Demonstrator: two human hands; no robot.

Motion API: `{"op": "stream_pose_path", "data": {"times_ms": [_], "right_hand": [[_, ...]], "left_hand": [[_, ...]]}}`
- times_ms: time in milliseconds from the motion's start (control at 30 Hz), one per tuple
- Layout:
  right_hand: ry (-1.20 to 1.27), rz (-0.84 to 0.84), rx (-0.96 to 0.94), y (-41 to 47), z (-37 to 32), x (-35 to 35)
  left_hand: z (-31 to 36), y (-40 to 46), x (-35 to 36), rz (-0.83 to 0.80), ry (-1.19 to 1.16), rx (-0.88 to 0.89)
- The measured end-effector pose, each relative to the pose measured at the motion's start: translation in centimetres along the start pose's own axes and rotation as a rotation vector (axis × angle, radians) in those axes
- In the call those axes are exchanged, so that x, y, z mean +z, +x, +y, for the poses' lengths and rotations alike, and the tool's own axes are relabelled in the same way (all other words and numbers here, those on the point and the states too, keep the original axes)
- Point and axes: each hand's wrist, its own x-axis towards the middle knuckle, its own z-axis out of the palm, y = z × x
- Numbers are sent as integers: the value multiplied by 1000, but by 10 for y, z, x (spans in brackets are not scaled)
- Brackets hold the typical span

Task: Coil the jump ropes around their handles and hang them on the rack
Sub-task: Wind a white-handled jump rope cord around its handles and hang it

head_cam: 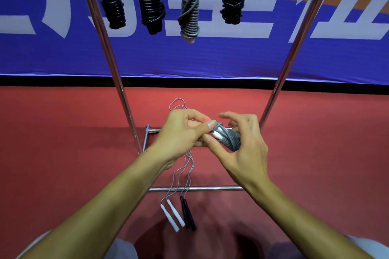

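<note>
At the centre of the head view, a person's left hand [181, 132] and right hand [242, 143] meet over a grey jump rope bundle [230, 140], its cord coiled round white handles. The left fingers [202, 119] are curled, thumb and forefinger pinching the white handle end; the right hand cradles the coil from the right with its thumb against it, the upper fingers lifted and loosely bent. A loop of grey cord [177, 104] shows just above the left hand.

Lower centre, more ropes lie on the red floor [63, 132]: two white handles [172, 214] beside two black handles [188, 214], their cords crossing the rack's base bar [210, 188].

Along the top edge, three black coiled ropes [150, 2] and one grey coiled rope [189, 12] hang between the rack's metal uprights [117, 84], before a blue banner [210, 57].
</note>
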Motion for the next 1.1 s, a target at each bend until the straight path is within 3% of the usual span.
{"op": "stream_pose_path", "data": {"times_ms": [267,533,700,933,1100], "right_hand": [[-89,38,-154,8,2,-2],[6,128,-15,9,1,-5],[49,69,-8,11,3,-8],[180,-221,36,12,12,-10],[331,-240,149,15,9,-10]], "left_hand": [[4,-3,-2,-25,-74,-15],[6,-9,9,-89,-187,-41],[5,-9,13,-100,-206,-27],[-1,-3,9,13,71,96],[-4,-3,11,74,332,240]]}}
